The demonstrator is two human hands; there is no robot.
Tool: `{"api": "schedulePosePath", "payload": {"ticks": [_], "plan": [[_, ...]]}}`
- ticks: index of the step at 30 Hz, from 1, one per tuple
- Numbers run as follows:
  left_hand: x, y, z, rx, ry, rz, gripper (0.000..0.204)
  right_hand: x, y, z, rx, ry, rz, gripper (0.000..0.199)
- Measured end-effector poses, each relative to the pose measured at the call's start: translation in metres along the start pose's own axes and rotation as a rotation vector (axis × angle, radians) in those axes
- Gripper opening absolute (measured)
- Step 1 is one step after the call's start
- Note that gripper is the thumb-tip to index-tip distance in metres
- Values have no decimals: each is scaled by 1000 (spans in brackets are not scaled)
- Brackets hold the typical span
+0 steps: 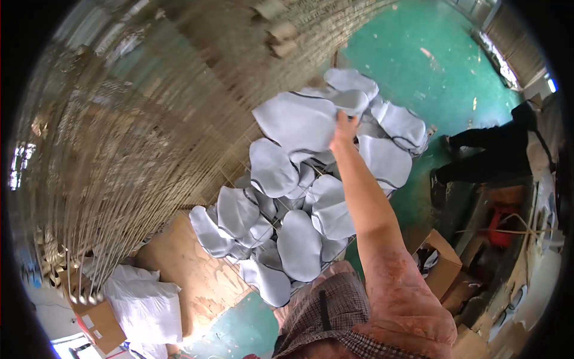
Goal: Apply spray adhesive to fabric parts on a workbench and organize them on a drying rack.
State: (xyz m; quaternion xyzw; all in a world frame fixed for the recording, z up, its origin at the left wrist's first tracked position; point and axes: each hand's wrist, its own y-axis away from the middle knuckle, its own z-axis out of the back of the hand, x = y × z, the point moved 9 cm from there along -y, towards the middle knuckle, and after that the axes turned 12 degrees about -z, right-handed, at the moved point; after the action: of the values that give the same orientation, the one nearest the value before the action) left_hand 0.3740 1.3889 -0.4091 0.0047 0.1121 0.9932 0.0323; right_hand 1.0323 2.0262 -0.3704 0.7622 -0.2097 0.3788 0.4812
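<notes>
My right hand (344, 131) reaches far forward and closes on the edge of a rounded light-grey piece with dark edging (296, 122). The piece looks soft and shaped somewhat like a shoe upper; its exact kind I cannot tell. Around and below it lies a heap of similar grey pieces (301, 245), set at various angles among thin rods of a rack. Another grey piece (385, 160) sits just right of my wrist. My fingertips are partly hidden. My left hand does not show.
A tall, motion-blurred rack of rods (137, 149) fills the left side. White sacks (143, 302) and a cardboard box (103, 323) stand at lower left beside a brown board (188, 269). Another person (496, 149) is at right, near an open carton (442, 260). The floor (430, 66) is green.
</notes>
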Motion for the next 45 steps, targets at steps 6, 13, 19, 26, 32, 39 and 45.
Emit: {"api": "schedulePosePath", "payload": {"ticks": [6,13,19,26,32,39,45], "plan": [[-38,-89,28,359,1129,1101,33,-95,-71,61,74,463,-116,71],[-91,-184,50,391,1069,983,31,-36,-89,305,-840,967,-15,74],[-121,-213,45,439,1067,883,29,-93,-114,317,-374,-92,-355,56],[-134,-226,49,432,1060,882,28,-88,-25,340,-260,188,-454,51],[-171,-245,31,531,1084,810,30,-57,-65,399,-380,842,5,64],[-151,-231,47,470,992,933,30,15,-72,243,280,1501,766,46],[-158,-234,34,487,980,944,29,53,-244,294,-140,556,-263,30]]}}
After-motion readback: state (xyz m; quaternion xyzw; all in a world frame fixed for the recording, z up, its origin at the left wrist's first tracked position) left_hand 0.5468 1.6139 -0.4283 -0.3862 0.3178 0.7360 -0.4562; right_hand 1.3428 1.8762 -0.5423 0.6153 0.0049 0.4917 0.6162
